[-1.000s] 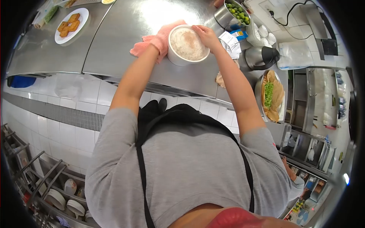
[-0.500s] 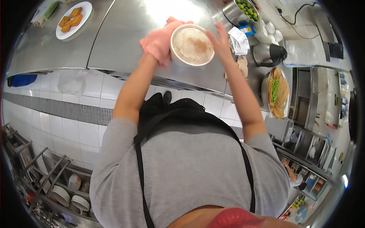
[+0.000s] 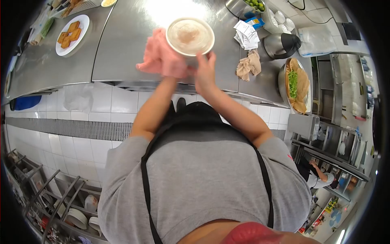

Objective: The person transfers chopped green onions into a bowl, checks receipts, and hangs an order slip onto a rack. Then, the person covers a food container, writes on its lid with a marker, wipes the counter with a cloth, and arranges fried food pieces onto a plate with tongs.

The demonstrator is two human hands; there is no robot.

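Observation:
A round white bowl (image 3: 181,53) is over the steel counter. Its top is whitish with a brown patch in the middle; I cannot tell whether this is a lid or its contents. My right hand (image 3: 206,74) has its fingers at the bowl's near right rim, gripping it. A crumpled pink cloth (image 3: 155,53) covers most of my left hand (image 3: 171,76), which is closed on it against the near left side of the bowl. The fingers of my left hand are hidden by the cloth.
On the left is a white plate (image 3: 83,35) with fried pieces. Rightward are paper slips (image 3: 246,35), a beige cloth (image 3: 249,65), a steel jug (image 3: 274,46), a pot of limes (image 3: 239,9) and a bowl with greens (image 3: 283,79). A co-worker (image 3: 319,175) stands far right.
The bowl and pink cloth have shifted left in view. My right hand has come from the bowl's far right side, fingers spread, to its near right rim.

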